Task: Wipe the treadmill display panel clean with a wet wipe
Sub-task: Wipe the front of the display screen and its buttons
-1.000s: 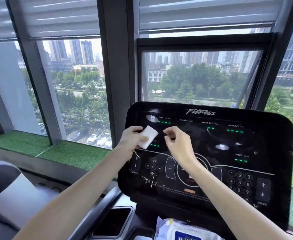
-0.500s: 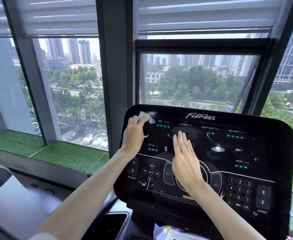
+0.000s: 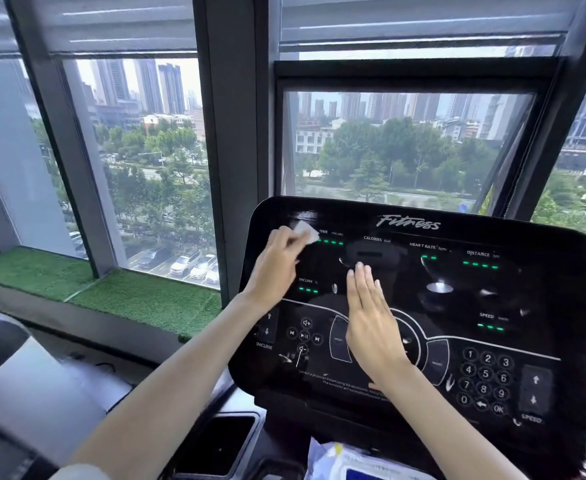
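The black glossy treadmill display panel (image 3: 513,292) fills the lower right, with green readouts, a keypad and the word Fitness on top. My left hand (image 3: 276,268) presses a folded white wet wipe (image 3: 306,231) against the panel's upper left corner, near the TIME readout. My right hand (image 3: 371,320) lies flat on the middle of the panel, fingers straight and close together, holding nothing.
A pack of wet wipes (image 3: 350,464) lies below the panel on the console. A dark cup holder (image 3: 220,445) sits to its left. Window frames and a green turf sill (image 3: 129,296) lie behind and left.
My left hand carried the wipe up from mid-air to the panel's upper left corner and now slides it slightly right. My right hand let go of the wipe and flattened on the panel.
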The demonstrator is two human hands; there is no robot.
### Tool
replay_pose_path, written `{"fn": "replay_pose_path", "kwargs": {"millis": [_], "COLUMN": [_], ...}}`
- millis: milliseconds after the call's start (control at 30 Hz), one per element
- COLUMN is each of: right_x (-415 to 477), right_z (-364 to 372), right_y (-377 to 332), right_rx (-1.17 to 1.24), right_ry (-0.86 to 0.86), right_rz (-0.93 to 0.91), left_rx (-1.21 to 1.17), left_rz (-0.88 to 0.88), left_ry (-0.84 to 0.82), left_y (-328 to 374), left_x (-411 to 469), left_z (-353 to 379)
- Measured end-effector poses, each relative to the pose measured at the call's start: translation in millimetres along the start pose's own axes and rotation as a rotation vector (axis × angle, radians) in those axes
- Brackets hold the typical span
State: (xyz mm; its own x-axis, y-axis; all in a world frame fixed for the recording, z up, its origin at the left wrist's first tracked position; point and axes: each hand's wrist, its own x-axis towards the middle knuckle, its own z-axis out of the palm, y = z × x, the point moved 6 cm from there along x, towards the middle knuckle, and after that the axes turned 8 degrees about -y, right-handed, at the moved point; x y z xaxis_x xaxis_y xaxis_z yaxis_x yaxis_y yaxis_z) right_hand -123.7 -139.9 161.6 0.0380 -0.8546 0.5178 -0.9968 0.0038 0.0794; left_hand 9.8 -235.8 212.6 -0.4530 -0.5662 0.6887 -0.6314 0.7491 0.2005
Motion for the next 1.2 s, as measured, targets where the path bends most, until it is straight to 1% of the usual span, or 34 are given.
{"fn": "replay_pose_path", "kwargs": {"millis": [67,100,133,200,233,267,300,333,367,400,433,467,500,533,567,633,667,700,767,800,833,867,933,967,1000,1067,1100,1133,1200], "right_x": [0.0,-0.1,-0.1,-0.1,0.0,-0.1,-0.3,-0.4,-0.6,-0.6,-0.5,-0.3,0.0,0.3,0.2,0.2,0.1,0.0,-0.2,-0.1,0.0,0.4,0.9,1.0,1.0,0.5,0.5,0.7,0.7], "right_z": [-0.5,-0.3,0.0,0.7,0.6,0.8,0.7,0.8,1.2,2.0,2.9,3.7,4.7,5.7,6.3,7.2,7.7,8.4,9.0,9.2,9.5,9.7,10.2,10.5,10.8,11.1,11.3,11.5,11.4], "right_y": [0.6,0.2,-0.4,-1.3,-1.3,-1.3,-1.5,-1.8,-2.3,-2.6,-2.6,-2.5,-2.3,-1.8,-1.8,-2.1,-2.7,-3.2,-3.2,-2.8,-2.4,-2.1,-2.0,-2.2,-2.2,-2.1,-1.8,-1.6,-1.8], "right_rx": [-0.005,-0.005,-0.004,0.001,0.003,0.005,0.004,0.001,-0.003,-0.008,-0.012,-0.016,-0.022,-0.030,-0.040,-0.063,-0.068,-0.070,-0.072,-0.071,-0.071,-0.071,-0.073,-0.073,-0.074,-0.077,-0.082,-0.088,-0.084], "right_ry": [0.005,0.004,0.001,-0.009,-0.010,-0.008,-0.006,-0.006,-0.009,-0.013,-0.018,-0.024,-0.025,-0.026,-0.027,-0.028,-0.027,-0.029,-0.028,-0.024,-0.021,-0.018,-0.015,-0.017,-0.020,-0.025,-0.027,-0.027,-0.019], "right_rz": [-0.008,-0.008,-0.007,-0.010,-0.012,-0.015,-0.018,-0.019,-0.019,-0.018,-0.017,-0.016,-0.017,-0.018,-0.019,-0.016,-0.016,-0.020,-0.029,-0.034,-0.036,-0.035,-0.022,-0.018,-0.017,-0.028,-0.033,-0.034,-0.027], "left_rx": [-0.066,-0.084,-0.069,-0.016,-0.013,-0.043,-0.085,-0.141,-0.173,-0.175,-0.133,-0.091,-0.069,-0.071,-0.101,-0.193,-0.209,-0.194,-0.122,-0.104,-0.106,-0.132,-0.207,-0.210,-0.178,-0.122,-0.115,-0.133,-0.208], "left_rz": [-0.327,-0.405,-0.356,-0.038,0.080,0.073,-0.052,-0.241,-0.359,-0.357,-0.234,-0.063,0.084,0.125,0.052,-0.281,-0.361,-0.314,0.003,0.124,0.127,0.021,-0.319,-0.363,-0.277,0.042,0.108,0.060,-0.259], "left_ry": [0.167,0.199,0.154,-0.018,-0.058,-0.059,0.006,0.106,0.163,0.154,0.081,-0.012,-0.071,-0.096,-0.065,0.120,0.160,0.125,-0.052,-0.100,-0.116,-0.055,0.131,0.152,0.098,-0.061,-0.084,-0.054,0.129], "left_y": [-36.4,-38.7,-28.5,3.7,8.2,-1.4,-19.8,-35.9,-41.8,-34.4,-16.7,2.5,12.1,9.4,-5.3,-34.6,-35.7,-24.3,11.0,15.8,8.1,-8.4,-35.5,-33.0,-20.4,6.9,6.7,-4.5,-31.9], "left_x": [0.1,-0.5,1.1,-3.8,-6.4,-4.6,-1.7,-2.9,-6.5,-8.4,-10.0,-16.7,-23.5,-24.5,-21.2,-22.1,-24.9,-26.0,-36.1,-40.6,-38.9,-34.4,-35.1,-36.6,-37.2,-47.8,-49.1,-45.8,-42.7], "left_z": [-11.0,-11.9,-7.3,9.2,9.3,5.9,0.4,-7.6,-10.0,-7.7,0.0,11.0,16.7,14.9,12.2,-0.2,-0.2,3.3,19.4,20.3,17.0,11.9,0.3,0.8,7.3,23.7,22.8,20.3,9.2]}}
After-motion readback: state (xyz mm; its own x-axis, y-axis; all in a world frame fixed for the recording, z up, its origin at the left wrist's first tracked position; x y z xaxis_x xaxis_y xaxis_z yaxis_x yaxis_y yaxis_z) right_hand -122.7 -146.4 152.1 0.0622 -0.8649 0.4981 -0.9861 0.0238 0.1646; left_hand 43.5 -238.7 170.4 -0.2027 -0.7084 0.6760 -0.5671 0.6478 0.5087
